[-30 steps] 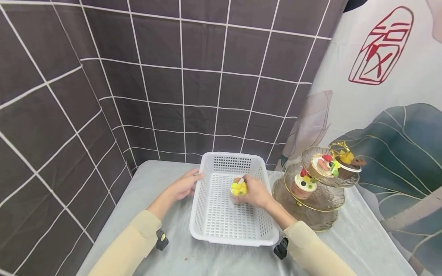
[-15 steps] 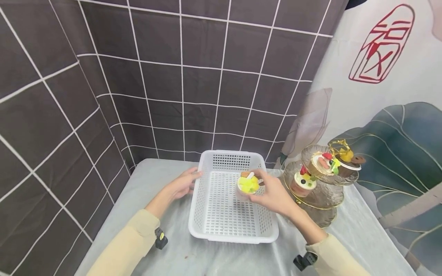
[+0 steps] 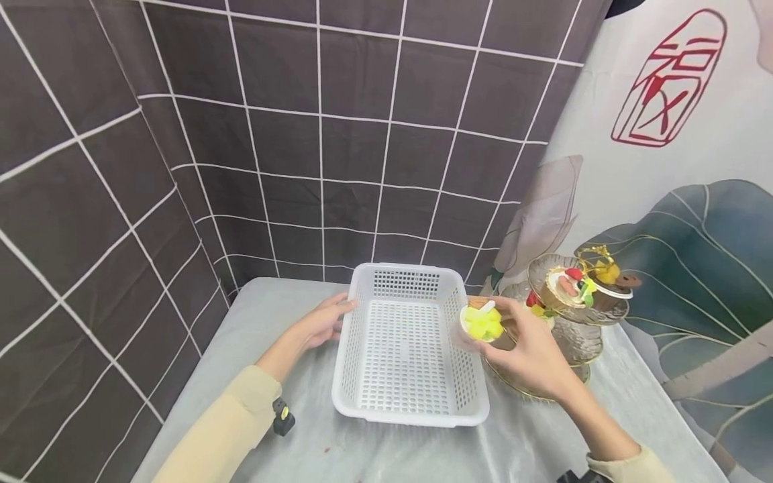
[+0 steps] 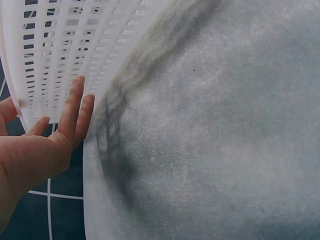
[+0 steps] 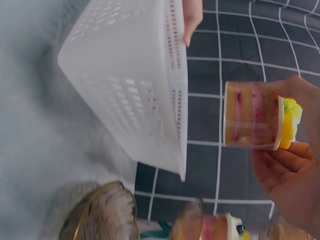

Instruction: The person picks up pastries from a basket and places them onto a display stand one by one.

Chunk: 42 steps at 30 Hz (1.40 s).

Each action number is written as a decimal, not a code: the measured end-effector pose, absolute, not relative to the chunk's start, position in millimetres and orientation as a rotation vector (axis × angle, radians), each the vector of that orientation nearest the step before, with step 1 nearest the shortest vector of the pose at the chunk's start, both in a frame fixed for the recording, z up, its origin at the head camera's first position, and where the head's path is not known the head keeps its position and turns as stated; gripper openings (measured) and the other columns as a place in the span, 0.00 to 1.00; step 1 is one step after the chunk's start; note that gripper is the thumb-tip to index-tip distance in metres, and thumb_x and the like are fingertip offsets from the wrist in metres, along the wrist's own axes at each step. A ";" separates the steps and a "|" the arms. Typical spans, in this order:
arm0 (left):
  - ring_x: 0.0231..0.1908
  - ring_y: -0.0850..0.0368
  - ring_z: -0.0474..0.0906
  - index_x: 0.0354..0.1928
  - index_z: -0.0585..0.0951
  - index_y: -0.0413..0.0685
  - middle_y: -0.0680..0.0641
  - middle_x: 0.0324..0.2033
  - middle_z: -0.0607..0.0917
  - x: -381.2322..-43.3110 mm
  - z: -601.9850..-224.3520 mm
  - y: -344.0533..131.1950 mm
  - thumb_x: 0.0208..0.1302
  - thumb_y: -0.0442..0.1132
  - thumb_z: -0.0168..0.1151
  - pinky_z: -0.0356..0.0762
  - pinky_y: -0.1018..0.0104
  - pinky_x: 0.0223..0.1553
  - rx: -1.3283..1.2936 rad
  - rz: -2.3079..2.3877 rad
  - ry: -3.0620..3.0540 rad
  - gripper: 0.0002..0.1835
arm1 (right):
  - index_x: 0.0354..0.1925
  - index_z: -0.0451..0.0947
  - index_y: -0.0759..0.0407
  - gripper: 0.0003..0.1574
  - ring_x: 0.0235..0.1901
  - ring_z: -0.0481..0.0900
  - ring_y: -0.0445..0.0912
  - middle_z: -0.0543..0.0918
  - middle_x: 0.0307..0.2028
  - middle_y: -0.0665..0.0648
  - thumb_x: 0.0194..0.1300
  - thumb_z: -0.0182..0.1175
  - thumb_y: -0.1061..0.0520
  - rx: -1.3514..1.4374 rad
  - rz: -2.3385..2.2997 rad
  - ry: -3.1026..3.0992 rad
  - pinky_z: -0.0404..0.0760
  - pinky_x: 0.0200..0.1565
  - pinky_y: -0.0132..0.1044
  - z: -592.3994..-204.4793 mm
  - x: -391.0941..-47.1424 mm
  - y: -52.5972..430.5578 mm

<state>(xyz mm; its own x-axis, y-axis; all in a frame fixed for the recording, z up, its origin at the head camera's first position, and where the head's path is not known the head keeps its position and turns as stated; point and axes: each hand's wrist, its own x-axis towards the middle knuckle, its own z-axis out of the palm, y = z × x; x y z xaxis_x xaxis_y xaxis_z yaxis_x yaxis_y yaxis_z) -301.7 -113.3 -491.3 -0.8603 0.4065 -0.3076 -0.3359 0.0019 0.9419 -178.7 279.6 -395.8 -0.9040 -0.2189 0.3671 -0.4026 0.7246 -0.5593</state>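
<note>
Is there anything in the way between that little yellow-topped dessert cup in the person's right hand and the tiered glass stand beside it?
Nothing visible blocks it. The right hand holds the dessert cup in the air just past the white basket, right next to the glass stand. Other desserts already sit on its tiers.

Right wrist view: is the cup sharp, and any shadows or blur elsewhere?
Right wrist view: dessert cup sharp, glass stand below blurred. Left wrist view: basket casts a dark shadow on the cloth. Head view: evenly lit, wall lines bowed.

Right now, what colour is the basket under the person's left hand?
White, clearest in the head view: basket, left hand.
</note>
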 end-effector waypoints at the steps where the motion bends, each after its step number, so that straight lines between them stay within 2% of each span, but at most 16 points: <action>1: 0.65 0.30 0.78 0.83 0.55 0.47 0.28 0.68 0.75 -301.6 -491.3 -113.2 0.84 0.50 0.51 0.85 0.42 0.58 0.069 1.911 1.778 0.35 | 0.67 0.73 0.62 0.45 0.50 0.86 0.51 0.85 0.51 0.58 0.54 0.82 0.60 0.493 0.952 -2.640 0.89 0.54 0.47 -395.3 -177.0 283.8; 4: 0.65 0.30 0.78 0.83 0.55 0.47 0.29 0.69 0.75 -301.1 -491.1 -112.4 0.84 0.49 0.51 0.85 0.42 0.58 0.061 1.913 1.781 0.34 | 0.64 0.76 0.63 0.44 0.44 0.88 0.47 0.86 0.49 0.58 0.51 0.83 0.61 0.502 0.917 -2.588 0.88 0.50 0.31 -393.6 -171.8 296.7; 6: 0.65 0.30 0.77 0.83 0.56 0.48 0.29 0.69 0.75 -301.1 -491.0 -111.6 0.84 0.49 0.51 0.85 0.42 0.59 0.059 1.912 1.781 0.34 | 0.62 0.77 0.64 0.44 0.42 0.86 0.40 0.87 0.47 0.58 0.48 0.83 0.63 0.509 0.882 -2.543 0.84 0.46 0.22 -392.4 -168.7 305.2; 11: 0.66 0.31 0.77 0.83 0.56 0.48 0.30 0.69 0.74 -301.4 -490.4 -111.2 0.84 0.49 0.51 0.84 0.42 0.60 0.054 1.915 1.784 0.34 | 0.60 0.77 0.67 0.45 0.46 0.79 0.29 0.86 0.47 0.59 0.44 0.84 0.65 0.514 0.862 -2.490 0.76 0.49 0.13 -388.4 -161.2 321.3; 17: 0.65 0.32 0.78 0.83 0.56 0.49 0.30 0.69 0.75 -302.1 -492.4 -111.4 0.84 0.50 0.51 0.84 0.42 0.59 0.050 1.910 1.784 0.34 | 0.63 0.78 0.63 0.47 0.49 0.76 0.25 0.86 0.52 0.60 0.45 0.85 0.65 0.500 0.907 -2.521 0.75 0.50 0.12 -386.5 -147.3 335.9; 22: 0.65 0.32 0.78 0.84 0.55 0.49 0.30 0.69 0.75 -304.0 -494.1 -111.5 0.84 0.50 0.51 0.85 0.42 0.59 0.058 1.912 1.774 0.35 | 0.63 0.78 0.61 0.45 0.48 0.76 0.26 0.86 0.51 0.58 0.47 0.85 0.63 0.462 0.882 -2.569 0.75 0.49 0.13 -386.8 -139.2 350.7; 28: 0.65 0.32 0.78 0.84 0.56 0.49 0.30 0.69 0.75 -306.1 -494.8 -112.5 0.84 0.50 0.51 0.85 0.42 0.59 0.067 1.911 1.769 0.34 | 0.64 0.77 0.61 0.44 0.48 0.75 0.25 0.83 0.51 0.46 0.51 0.84 0.62 0.411 0.878 -2.618 0.75 0.48 0.13 -387.1 -132.6 370.4; 30: 0.65 0.32 0.78 0.83 0.56 0.49 0.30 0.69 0.75 -306.6 -494.5 -112.3 0.84 0.51 0.52 0.84 0.42 0.59 0.067 1.910 1.770 0.34 | 0.65 0.77 0.62 0.44 0.48 0.75 0.24 0.82 0.52 0.45 0.53 0.84 0.61 0.374 0.873 -2.637 0.74 0.48 0.12 -387.6 -129.3 376.1; 32: 0.65 0.32 0.78 0.83 0.56 0.49 0.31 0.70 0.75 -307.0 -493.9 -112.0 0.84 0.51 0.52 0.84 0.42 0.60 0.067 1.910 1.769 0.34 | 0.66 0.75 0.64 0.44 0.49 0.72 0.21 0.82 0.54 0.50 0.55 0.83 0.59 0.326 0.867 -2.664 0.73 0.48 0.10 -386.9 -126.4 381.8; 37: 0.66 0.33 0.77 0.83 0.57 0.50 0.31 0.70 0.75 -307.0 -493.2 -112.1 0.84 0.51 0.51 0.84 0.42 0.60 0.058 1.904 1.776 0.34 | 0.68 0.72 0.69 0.45 0.48 0.67 0.17 0.82 0.55 0.69 0.59 0.81 0.56 0.211 0.859 -2.713 0.70 0.44 0.08 -387.6 -122.2 397.1; 42: 0.66 0.33 0.78 0.83 0.56 0.51 0.32 0.69 0.75 -305.6 -494.3 -112.1 0.84 0.52 0.50 0.84 0.42 0.60 0.046 1.902 1.783 0.34 | 0.68 0.69 0.73 0.45 0.46 0.66 0.18 0.79 0.56 0.73 0.62 0.79 0.58 0.146 0.877 -2.708 0.69 0.43 0.07 -395.8 -122.1 411.9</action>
<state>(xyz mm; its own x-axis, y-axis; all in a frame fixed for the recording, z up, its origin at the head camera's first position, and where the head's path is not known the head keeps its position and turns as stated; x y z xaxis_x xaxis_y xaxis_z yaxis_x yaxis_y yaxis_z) -305.6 -112.1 -494.3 -0.8601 0.3940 -0.3242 -0.3487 0.0098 0.9372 -122.1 411.9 -395.8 -0.9528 -0.0070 0.3036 -0.1836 0.8096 -0.5576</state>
